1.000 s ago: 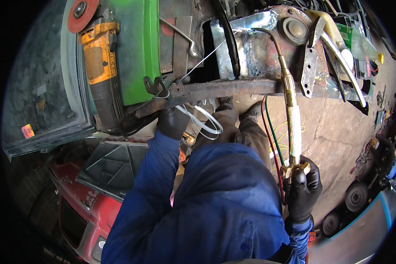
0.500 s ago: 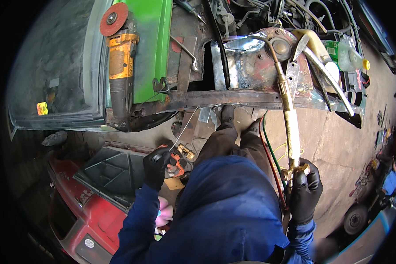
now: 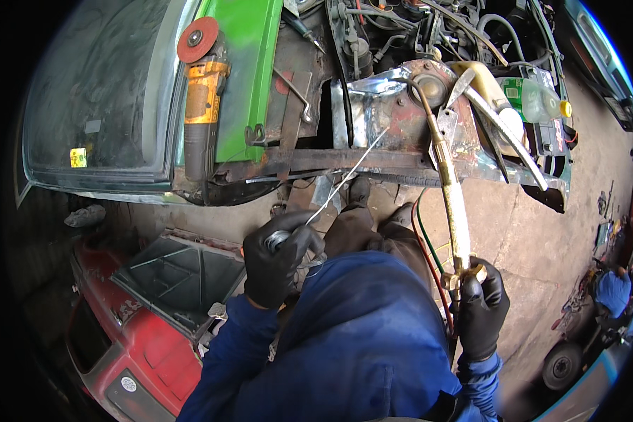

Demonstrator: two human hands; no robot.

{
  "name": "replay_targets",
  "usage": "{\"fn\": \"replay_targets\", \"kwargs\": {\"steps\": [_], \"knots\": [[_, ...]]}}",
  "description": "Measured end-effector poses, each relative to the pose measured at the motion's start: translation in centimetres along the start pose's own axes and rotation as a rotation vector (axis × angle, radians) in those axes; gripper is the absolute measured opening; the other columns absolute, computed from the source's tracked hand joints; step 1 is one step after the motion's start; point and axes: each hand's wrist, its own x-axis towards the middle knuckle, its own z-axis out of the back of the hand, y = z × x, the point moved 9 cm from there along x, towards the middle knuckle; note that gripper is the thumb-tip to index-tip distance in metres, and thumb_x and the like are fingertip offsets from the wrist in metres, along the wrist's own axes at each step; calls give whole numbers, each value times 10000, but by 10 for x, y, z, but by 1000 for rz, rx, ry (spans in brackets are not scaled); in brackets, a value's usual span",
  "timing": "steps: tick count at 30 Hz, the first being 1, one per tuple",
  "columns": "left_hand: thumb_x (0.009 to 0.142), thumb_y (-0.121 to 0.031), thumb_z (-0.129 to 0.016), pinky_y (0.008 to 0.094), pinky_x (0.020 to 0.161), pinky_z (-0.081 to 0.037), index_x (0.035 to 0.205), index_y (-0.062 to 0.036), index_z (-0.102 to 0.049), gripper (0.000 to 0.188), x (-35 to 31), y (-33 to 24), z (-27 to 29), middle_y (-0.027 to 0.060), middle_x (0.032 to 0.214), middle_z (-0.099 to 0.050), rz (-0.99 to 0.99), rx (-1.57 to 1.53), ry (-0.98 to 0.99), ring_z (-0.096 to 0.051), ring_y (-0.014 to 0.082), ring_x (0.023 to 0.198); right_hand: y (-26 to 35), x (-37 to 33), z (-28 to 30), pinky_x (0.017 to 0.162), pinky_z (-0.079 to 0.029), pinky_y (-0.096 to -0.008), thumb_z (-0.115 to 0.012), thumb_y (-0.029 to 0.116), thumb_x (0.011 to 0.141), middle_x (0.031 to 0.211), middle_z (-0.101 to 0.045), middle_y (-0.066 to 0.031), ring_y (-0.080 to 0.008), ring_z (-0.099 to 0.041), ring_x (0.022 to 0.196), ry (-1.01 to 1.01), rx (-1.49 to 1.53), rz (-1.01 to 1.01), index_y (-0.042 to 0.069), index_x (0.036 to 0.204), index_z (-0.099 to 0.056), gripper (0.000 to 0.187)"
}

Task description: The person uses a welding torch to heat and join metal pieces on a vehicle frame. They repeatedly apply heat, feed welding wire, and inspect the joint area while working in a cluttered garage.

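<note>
Right hand (image 3: 482, 309): grip wrapped round valve end of torch (image 3: 455, 211), presumably keeping fingers off hot tip; tip above car (image 3: 316, 162). Left hand (image 3: 274, 264): grip closed on coiled wire (image 3: 347, 177), straight end reaching over car's near edge, likely for reach.

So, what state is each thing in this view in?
Left hand: gloved, closed on the wire.
Wire: coiled at the hand, one end running out straight.
Right hand: gloved, closed on the torch.
Torch: held, neck bent; whether lit is unclear.
Angle grinder: lying unheld, disc fitted.
Plastic bottle: capped.
Engine bay: uncovered.
</note>
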Motion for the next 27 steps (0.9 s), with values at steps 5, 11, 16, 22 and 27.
{"fn": "replay_targets", "kwargs": {"steps": [5,11,16,22,27], "knots": [[1096,-169,-629,309,763,-558,1265,75,-730,314,56,-9,-12,112,898,-752,74,-122,-28,-697,146,792,5,-5,-10,798,-534,-257,-764,339,1076,1035,-720,-39,-89,-652,901,-27,-29,-67,-5,1371,-673,462],[1079,-160,-672,314,765,-573,1297,65,-727,318,82,0,-13,101,892,-745,135,-119,-31,-703,144,799,4,-5,-24,759,-537,-255,-725,255,1089,1018,-743,-60,-90,-667,858,-21,-45,-205,-1,1375,-680,387],[1060,-120,-693,301,750,-577,1312,46,-731,305,94,0,-15,94,886,-739,151,-94,-64,-713,139,796,7,-6,-26,780,-549,-275,-723,255,1085,1017,-752,-65,-106,-682,864,-26,-79,-209,-17,1373,-677,399],[1072,-117,-677,284,750,-571,1329,49,-721,309,104,-8,-15,84,897,-744,107,26,-62,-712,125,811,5,0,-29,666,-493,-256,-770,363,1059,924,-687,-33,-88,-619,746,-40,-61,-199,-8,1375,-658,501],[1071,-128,-684,278,747,-565,1351,55,-709,336,105,-8,-17,83,908,-749,158,8,-39,-707,118,826,8,5,-32,672,-494,-259,-771,377,1054,920,-682,-32,-90,-616,751,-57,-53,-203,-12,1372,-657,515]]}}
